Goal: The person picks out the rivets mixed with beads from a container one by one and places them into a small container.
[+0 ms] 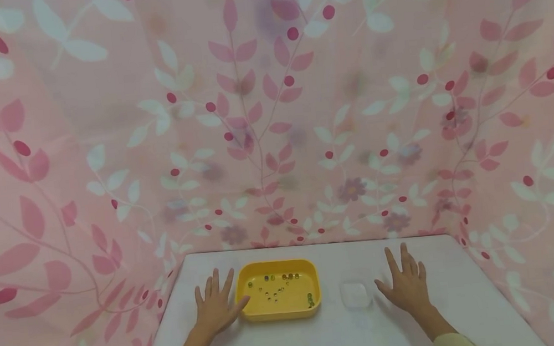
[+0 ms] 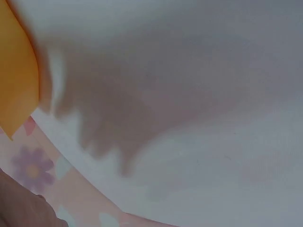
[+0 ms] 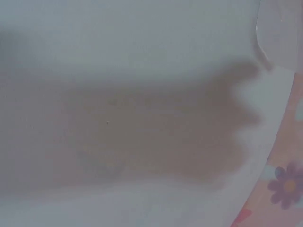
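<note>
In the head view a yellow tray (image 1: pixel 281 316) sits left of centre on the white table. Inside it lie small round beads or marbles: green ones (image 1: pixel 310 299) at the right, brownish ones (image 1: pixel 290 276) along the back, and several tiny shiny ones (image 1: pixel 275 294) around the middle. My left hand (image 1: pixel 214 308) is spread beside the tray, its thumb overlapping the left rim in this view. A small clear plastic container (image 1: pixel 355 294) stands right of the tray. Just right of that container, my right hand (image 1: pixel 409 288) is held with fingers extended, holding nothing.
The white table (image 1: pixel 298 343) ends at a back edge close behind the tray. Pink cloth with a leaf and flower print (image 1: pixel 274 140) hangs behind and along both sides. Both wrist views show hand shadows on the table.
</note>
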Demonstrator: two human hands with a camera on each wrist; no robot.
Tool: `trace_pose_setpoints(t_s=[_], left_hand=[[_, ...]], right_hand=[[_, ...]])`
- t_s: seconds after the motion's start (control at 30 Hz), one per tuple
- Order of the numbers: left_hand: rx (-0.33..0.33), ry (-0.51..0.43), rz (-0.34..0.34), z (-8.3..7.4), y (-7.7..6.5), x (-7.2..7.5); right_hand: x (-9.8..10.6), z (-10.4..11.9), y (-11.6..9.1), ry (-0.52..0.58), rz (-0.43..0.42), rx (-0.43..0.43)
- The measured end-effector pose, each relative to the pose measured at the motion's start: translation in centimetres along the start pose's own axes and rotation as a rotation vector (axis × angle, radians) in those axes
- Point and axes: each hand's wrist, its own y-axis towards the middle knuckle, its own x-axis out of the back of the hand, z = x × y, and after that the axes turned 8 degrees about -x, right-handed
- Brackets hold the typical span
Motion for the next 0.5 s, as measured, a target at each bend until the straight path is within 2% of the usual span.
trace_pose_setpoints(t_s=[0.17,0.3,0.5], left_hand=[[0.015,-0.016,0.04,-0.6,0.2,-0.7],[0.02,-0.084,0.058,-1.3,0.1,-0.6],[0.028,-0.119,0.089,-2.1,0.4,-0.5]], right_hand=[[0.3,1.1,0.1,0.017,-0.022,-0.002],[0.6,2.3,0.7,0.063,-0.026,-0.022],[0.7,4.5,1.8,0.122,-0.027,-0.003]])
